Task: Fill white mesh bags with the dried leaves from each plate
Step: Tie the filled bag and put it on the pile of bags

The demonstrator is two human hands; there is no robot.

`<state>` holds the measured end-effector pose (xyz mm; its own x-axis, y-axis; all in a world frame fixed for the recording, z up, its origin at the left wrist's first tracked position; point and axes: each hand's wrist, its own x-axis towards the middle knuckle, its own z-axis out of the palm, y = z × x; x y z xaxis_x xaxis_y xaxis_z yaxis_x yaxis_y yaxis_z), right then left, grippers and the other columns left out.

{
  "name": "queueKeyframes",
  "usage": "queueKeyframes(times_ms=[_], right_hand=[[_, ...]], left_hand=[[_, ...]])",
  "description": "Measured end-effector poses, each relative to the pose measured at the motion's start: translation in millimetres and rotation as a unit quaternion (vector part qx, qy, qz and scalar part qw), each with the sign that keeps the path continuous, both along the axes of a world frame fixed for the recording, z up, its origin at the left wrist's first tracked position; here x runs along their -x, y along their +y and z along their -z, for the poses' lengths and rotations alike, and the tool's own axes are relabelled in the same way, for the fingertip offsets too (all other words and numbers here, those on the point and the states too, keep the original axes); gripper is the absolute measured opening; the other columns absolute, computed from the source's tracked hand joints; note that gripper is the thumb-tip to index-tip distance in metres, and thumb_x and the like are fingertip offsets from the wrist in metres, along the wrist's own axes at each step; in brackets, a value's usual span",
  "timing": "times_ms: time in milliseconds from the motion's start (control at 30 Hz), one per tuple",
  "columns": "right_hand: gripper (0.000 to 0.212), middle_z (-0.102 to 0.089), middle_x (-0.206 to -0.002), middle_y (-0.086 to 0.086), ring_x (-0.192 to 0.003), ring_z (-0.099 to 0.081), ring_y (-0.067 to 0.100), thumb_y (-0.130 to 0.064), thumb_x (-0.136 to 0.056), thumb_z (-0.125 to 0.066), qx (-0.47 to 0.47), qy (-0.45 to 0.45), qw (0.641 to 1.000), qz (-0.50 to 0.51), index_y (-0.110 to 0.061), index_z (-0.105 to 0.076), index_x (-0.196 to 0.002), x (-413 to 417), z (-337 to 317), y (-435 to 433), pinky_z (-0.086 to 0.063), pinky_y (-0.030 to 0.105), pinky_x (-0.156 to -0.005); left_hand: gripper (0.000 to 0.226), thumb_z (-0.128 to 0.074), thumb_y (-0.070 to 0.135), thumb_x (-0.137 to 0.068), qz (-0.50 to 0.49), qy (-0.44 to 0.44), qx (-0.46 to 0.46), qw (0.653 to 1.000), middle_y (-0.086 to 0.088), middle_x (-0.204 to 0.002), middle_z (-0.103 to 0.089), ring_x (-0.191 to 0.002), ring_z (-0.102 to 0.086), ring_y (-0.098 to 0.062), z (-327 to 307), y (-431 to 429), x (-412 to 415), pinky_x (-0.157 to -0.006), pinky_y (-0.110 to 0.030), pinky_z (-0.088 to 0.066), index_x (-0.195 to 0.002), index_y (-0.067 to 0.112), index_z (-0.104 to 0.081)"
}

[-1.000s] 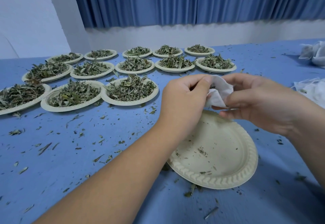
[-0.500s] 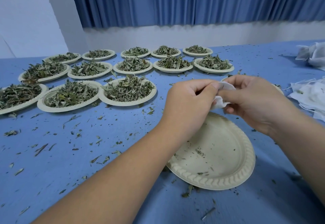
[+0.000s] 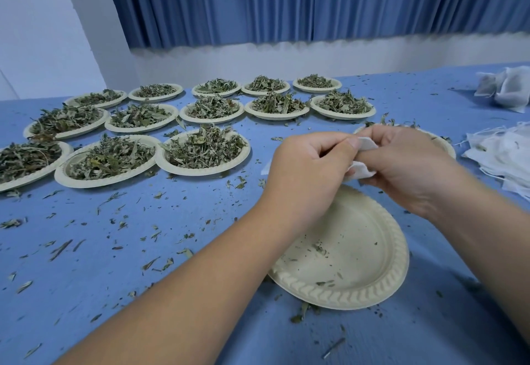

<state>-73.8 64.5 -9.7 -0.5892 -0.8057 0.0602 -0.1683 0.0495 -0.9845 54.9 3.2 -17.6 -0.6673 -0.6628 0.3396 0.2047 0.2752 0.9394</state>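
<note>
**Holding a bag in both hands above a nearly bare plate**

Pinched between both hands, a small white mesh bag (image 3: pixel 364 172) hangs in the air above the far edge of a round beige paper plate (image 3: pixel 372 252). That plate lies close to the person and carries only a few crumbs. The left grip (image 3: pixel 304 169) is curled tight, its thumb pressing the bag's upper edge. The right grip (image 3: pixel 407 169) is curled too, with its fingers wrapped over the bag from the other side. Most of the bag is hidden by the hands, so its contents cannot be made out.

Beyond and to the left, three rows of matching paper plates (image 3: pixel 200 172) stand on the blue tabletop (image 3: pixel 114 278), each heaped with dried green leaves (image 3: pixel 200 146). Another plate's rim (image 3: pixel 448 146) shows just behind the right hand. Loose leaf fragments (image 3: pixel 60 250) are scattered across the cloth.

At the right edge lies a loose pile of flat white mesh bags with strings (image 3: pixel 504 155). Farther back near the corner sit several bulging mesh bags (image 3: pixel 504 89). A pleated blue curtain (image 3: pixel 286 0) hangs above a white wall behind the tabletop.
</note>
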Motion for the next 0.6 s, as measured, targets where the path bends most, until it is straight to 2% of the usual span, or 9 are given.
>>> queueKeyframes(times_ms=[67,100,200,267,333,433,500,600], right_hand=[[0.021,-0.057,-0.052,0.0,-0.049,-0.05,0.013,0.004,-0.076,-0.064,-0.01,0.047,0.998,0.027,-0.015,-0.06,-0.066,-1.8,2.4,-3.0,-0.042,0.024,-0.048],[0.022,-0.056,-0.047,-0.003,-0.044,-0.048,0.01,0.002,-0.076,-0.062,-0.016,0.072,0.997,0.038,-0.016,-0.059,-0.064,-2.7,3.4,-4.4,-0.04,0.022,-0.044],[0.025,-0.049,-0.043,-0.002,-0.044,-0.042,0.014,0.001,-0.075,-0.055,-0.044,0.143,0.987,0.063,-0.017,-0.056,-0.059,-4.2,4.9,-8.1,-0.034,0.023,-0.046],[0.024,-0.048,-0.045,-0.001,-0.048,-0.04,0.015,0.001,-0.075,-0.056,-0.049,0.156,0.984,0.066,-0.017,-0.056,-0.059,-5.1,4.6,-8.1,-0.032,0.025,-0.047],[0.02,-0.052,-0.048,-0.001,-0.049,-0.043,0.015,-0.002,-0.078,-0.061,-0.031,0.137,0.989,0.057,-0.016,-0.058,-0.063,-6.1,3.2,-5.8,-0.034,0.023,-0.046],[0.006,-0.063,-0.067,0.008,-0.057,-0.053,0.016,-0.008,-0.08,-0.069,0.009,0.036,0.999,-0.006,-0.01,-0.064,-0.08,-4.1,-3.3,1.4,-0.042,0.025,-0.051],[0.01,-0.063,-0.074,0.007,-0.059,-0.055,0.012,-0.013,-0.082,-0.07,0.014,-0.012,0.998,-0.056,-0.008,-0.065,-0.089,1.8,-7.8,7.5,-0.045,0.024,-0.054],[0.012,-0.062,-0.075,0.004,-0.061,-0.057,0.01,-0.007,-0.081,-0.068,0.007,-0.006,0.995,-0.104,-0.004,-0.066,-0.093,3.6,-11.1,12.9,-0.049,0.021,-0.055]], left_hand=[[0.021,-0.061,0.009,-0.092,0.011,0.006,-0.019,1.0,0.004,-0.064,-0.069,-0.061,-0.067,-0.007,-0.3,2.0,1.4,-0.07,-0.024,-0.058,-0.082,0.018,-0.077],[0.019,-0.062,0.009,-0.091,0.013,0.008,-0.023,1.0,0.003,-0.064,-0.069,-0.06,-0.067,-0.006,-0.5,2.9,1.6,-0.07,-0.023,-0.057,-0.081,0.016,-0.077],[0.016,-0.063,0.007,-0.09,0.016,0.008,-0.023,1.0,0.005,-0.058,-0.066,-0.052,-0.06,-0.001,-1.6,5.5,2.3,-0.057,-0.013,-0.047,-0.081,0.011,-0.076],[0.017,-0.062,0.006,-0.091,0.014,0.007,-0.022,1.0,0.006,-0.055,-0.065,-0.047,-0.056,0.0,-3.5,6.8,1.8,-0.052,-0.009,-0.043,-0.08,0.011,-0.075],[0.022,-0.06,0.006,-0.091,0.002,0.012,-0.018,1.0,0.007,-0.051,-0.063,-0.04,-0.051,0.001,-5.4,6.9,0.9,-0.047,-0.007,-0.041,-0.077,0.014,-0.074],[0.025,-0.058,0.01,-0.094,-0.033,0.019,0.009,0.999,0.013,-0.045,-0.054,-0.037,-0.044,0.001,-6.6,4.0,-1.5,-0.044,-0.008,-0.034,-0.08,0.019,-0.076],[0.027,-0.057,0.012,-0.095,-0.05,0.021,0.029,0.998,0.016,-0.046,-0.052,-0.038,-0.043,0.001,-6.9,3.0,-2.9,-0.043,-0.008,-0.032,-0.081,0.025,-0.076],[0.031,-0.055,0.01,-0.096,-0.044,0.025,0.021,0.998,0.017,-0.045,-0.055,-0.04,-0.048,0.003,-7.4,4.2,-3.5,-0.045,-0.005,-0.035,-0.079,0.026,-0.074]])
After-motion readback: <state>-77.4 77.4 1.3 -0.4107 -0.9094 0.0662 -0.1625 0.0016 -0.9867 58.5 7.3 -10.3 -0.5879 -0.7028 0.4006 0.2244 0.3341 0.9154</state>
